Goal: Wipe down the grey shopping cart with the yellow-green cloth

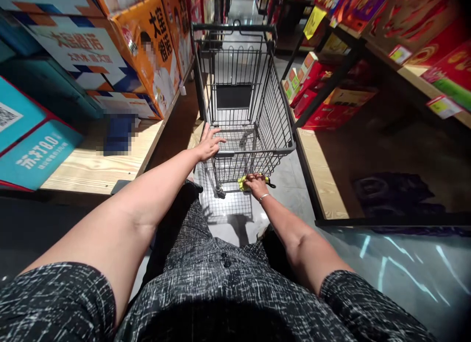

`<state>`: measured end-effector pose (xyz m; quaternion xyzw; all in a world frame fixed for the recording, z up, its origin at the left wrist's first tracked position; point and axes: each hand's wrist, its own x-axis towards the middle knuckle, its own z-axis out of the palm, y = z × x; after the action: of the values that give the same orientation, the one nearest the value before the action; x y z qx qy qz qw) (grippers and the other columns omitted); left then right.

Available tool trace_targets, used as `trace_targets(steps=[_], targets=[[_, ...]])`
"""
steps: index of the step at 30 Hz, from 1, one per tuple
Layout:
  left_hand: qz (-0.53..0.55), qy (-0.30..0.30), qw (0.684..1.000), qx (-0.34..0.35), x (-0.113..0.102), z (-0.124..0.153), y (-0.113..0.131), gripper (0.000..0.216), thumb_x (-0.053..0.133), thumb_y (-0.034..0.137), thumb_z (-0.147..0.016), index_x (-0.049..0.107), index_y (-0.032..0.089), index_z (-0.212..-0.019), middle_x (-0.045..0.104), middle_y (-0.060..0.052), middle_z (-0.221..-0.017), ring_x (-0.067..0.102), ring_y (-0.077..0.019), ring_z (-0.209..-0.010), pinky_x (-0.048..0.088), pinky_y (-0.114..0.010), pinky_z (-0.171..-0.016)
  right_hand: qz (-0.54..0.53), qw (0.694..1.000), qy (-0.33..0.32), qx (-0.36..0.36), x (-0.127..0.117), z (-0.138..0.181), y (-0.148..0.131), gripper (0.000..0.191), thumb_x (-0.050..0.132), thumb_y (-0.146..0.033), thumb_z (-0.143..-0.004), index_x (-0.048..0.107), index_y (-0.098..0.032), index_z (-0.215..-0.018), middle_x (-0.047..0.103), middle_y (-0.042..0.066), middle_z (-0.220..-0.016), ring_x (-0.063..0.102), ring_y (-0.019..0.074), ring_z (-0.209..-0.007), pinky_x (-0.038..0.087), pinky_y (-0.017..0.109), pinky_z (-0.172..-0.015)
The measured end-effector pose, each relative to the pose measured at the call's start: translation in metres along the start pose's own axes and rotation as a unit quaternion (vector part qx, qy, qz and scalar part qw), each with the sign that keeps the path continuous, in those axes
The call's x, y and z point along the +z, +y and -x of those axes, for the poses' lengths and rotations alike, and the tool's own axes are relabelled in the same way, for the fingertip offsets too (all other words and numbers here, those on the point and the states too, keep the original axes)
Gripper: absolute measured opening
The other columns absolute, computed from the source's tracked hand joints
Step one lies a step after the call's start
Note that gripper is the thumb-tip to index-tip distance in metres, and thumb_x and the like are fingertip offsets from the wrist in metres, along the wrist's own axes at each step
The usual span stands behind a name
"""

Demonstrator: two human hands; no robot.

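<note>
A black wire shopping cart [234, 126] stands in front of me, with its handle [233, 26] at the far end. My left hand [210, 144] rests at the near left corner of the basket, fingers spread and stretched over the rim [253, 151]. Lower down, my right hand [256, 185] presses a bright yellow cleaning cloth [243, 183] against the wires of the cart's near end. A black loop [271, 186] sticks out at the right of the cloth. The palm side of my right hand is hidden. Inside the basket I see only bare wire.
On the left, a wooden shelf [69, 172] carries orange and white boxes [143, 52] and a blue box [40, 141]. Red packages [324, 111] fill part of the right shelf [327, 185], whose black frame edge [312, 195] stands close to the cart. Grey floor [298, 180] lies between.
</note>
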<state>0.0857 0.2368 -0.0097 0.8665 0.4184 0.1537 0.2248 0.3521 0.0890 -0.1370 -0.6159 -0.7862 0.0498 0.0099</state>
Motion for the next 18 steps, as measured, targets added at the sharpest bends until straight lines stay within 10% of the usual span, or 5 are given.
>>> trace_targets(steps=[5,14,18], targets=[[-0.025,0.005,1.0,-0.015,0.0,-0.001,0.003,0.043,0.049,0.033,-0.087,0.066,0.021,-0.124,0.028,-0.01,-0.159,-0.008,-0.0389,-0.153,0.0,-0.06,-0.122,0.012,0.999,0.04,-0.025,-0.023,0.005,0.017,0.028,0.053,-0.02,-0.092,0.074,-0.033,-0.107,0.063,0.006,-0.121,0.043,0.0236,-0.112,0.032,0.038,-0.092],[-0.028,-0.037,0.999,0.007,-0.003,0.001,0.008,0.045,0.047,0.034,-0.089,0.063,0.023,-0.13,0.027,-0.011,-0.158,-0.011,-0.043,-0.151,0.003,-0.069,-0.118,0.022,0.943,0.317,0.1,-0.135,-0.001,0.059,0.04,0.048,-0.017,-0.089,0.07,-0.034,-0.118,0.061,0.007,-0.123,0.041,0.0294,-0.117,0.029,0.042,-0.094],[-0.029,-0.027,0.999,0.001,0.002,0.0,0.011,0.043,0.046,0.033,-0.089,0.066,0.024,-0.126,0.026,-0.01,-0.158,-0.011,-0.0434,-0.151,-0.001,-0.069,-0.118,-0.013,0.936,0.31,0.166,-0.148,-0.004,0.07,0.052,0.046,-0.011,-0.079,0.064,-0.029,-0.125,0.06,0.009,-0.125,0.042,0.0302,-0.114,0.027,0.042,-0.088]])
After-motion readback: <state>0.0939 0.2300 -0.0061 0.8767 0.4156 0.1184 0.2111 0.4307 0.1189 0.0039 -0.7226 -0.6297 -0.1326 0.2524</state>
